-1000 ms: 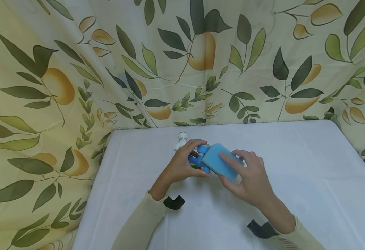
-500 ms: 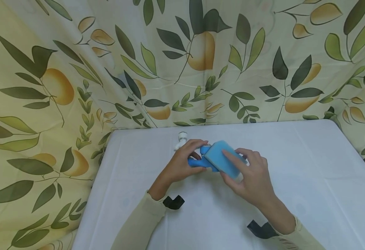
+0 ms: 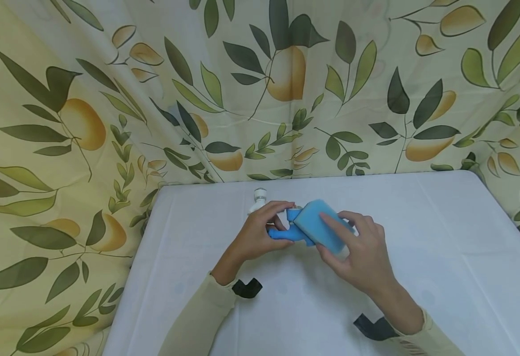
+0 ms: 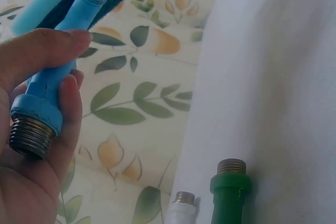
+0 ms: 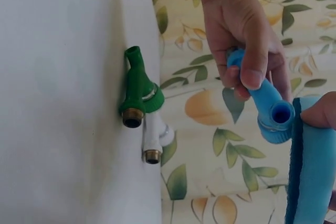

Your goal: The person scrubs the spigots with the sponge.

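Altogether three plastic taps showed: a blue tap (image 5: 265,106), a green tap (image 5: 137,90) and a white tap (image 5: 153,141). One blue sponge (image 3: 320,230) was there too. The left hand (image 3: 255,235) had its fingers curled round the blue tap, lifted over the white table (image 3: 420,237). The right hand (image 3: 360,252) pinched the sponge against the tap's open spout. The green and white taps lay side by side on the table near its far edge.

From overhead, the green tap (image 5: 137,88) is lying hidden behind the left hand (image 3: 256,236), and the sponge (image 3: 321,228) is covering most of the blue tap (image 3: 286,231). The white tap (image 4: 181,211) is running off the left wrist picture's bottom edge, only its threaded end showing.
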`<state>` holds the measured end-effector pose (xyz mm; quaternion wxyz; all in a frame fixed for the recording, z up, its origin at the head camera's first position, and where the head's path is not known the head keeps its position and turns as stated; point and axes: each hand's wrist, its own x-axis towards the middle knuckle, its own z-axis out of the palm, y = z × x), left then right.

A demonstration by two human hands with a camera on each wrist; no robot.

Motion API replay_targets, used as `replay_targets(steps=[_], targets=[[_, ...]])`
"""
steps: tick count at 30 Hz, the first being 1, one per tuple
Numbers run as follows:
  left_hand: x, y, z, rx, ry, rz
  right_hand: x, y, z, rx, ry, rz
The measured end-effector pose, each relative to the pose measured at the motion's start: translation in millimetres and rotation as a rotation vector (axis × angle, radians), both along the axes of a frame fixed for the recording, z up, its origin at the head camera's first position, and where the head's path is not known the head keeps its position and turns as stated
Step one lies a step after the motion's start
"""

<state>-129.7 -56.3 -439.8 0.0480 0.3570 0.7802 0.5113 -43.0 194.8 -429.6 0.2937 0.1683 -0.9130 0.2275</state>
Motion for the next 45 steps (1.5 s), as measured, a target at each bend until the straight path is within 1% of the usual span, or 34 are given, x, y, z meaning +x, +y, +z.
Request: replay_targets(steps=[3,7,10,13,15,19,21,25,28,30,35,37,42,45], targets=[[-0.2,1,-1.3,0.012,0.02,0.001,1.3,0,0.3,-0.003,-0.005,0.008],[0.0,2,-3.5,0.006,0.075,0.01,2.3,-1,1.7,0.026,0.008,0.033],[0.8,3,-3.7,-0.008,0.095,0.031,1.4,-2,2.8,0.019,0.035,0.014],[1.6,4,-3.7,-0.02,0.097,0.055,0.5,-3,3.2,-0.015,0.053,-0.027],[2.2,5,-3.4,-0.025,0.1,0.068,0.7,-5,2.6,-0.028,0.055,-0.035],[3.8,7,-2.1,-0.036,0.118,0.085,2.2,-9,0.2,0.0,0.056,0.003],[4.6,7,-1.2,-0.043,0.123,0.092,2.2,-10,-0.4,0.013,0.067,0.005],[5.8,8,0.3,-0.056,0.123,0.108,0.1,-9,-0.2,-0.021,0.087,-0.047],[6.1,8,1.0,-0.053,0.122,0.116,-0.5,-9,0.0,-0.055,0.084,-0.078],[6.2,8,1.4,-0.049,0.125,0.115,0.4,-10,-0.5,-0.054,0.072,-0.069],[5.7,10,2.4,-0.059,0.151,0.109,2.9,-14,-0.8,0.0,0.054,0.008],[6.0,11,2.5,-0.064,0.147,0.111,2.2,-14,-0.1,0.002,0.066,0.005],[7.4,11,2.2,-0.057,0.121,0.122,-0.5,-13,3.0,-0.04,0.085,-0.061],[7.9,11,2.1,-0.052,0.145,0.125,0.6,-15,4.5,-0.035,0.071,-0.038]])
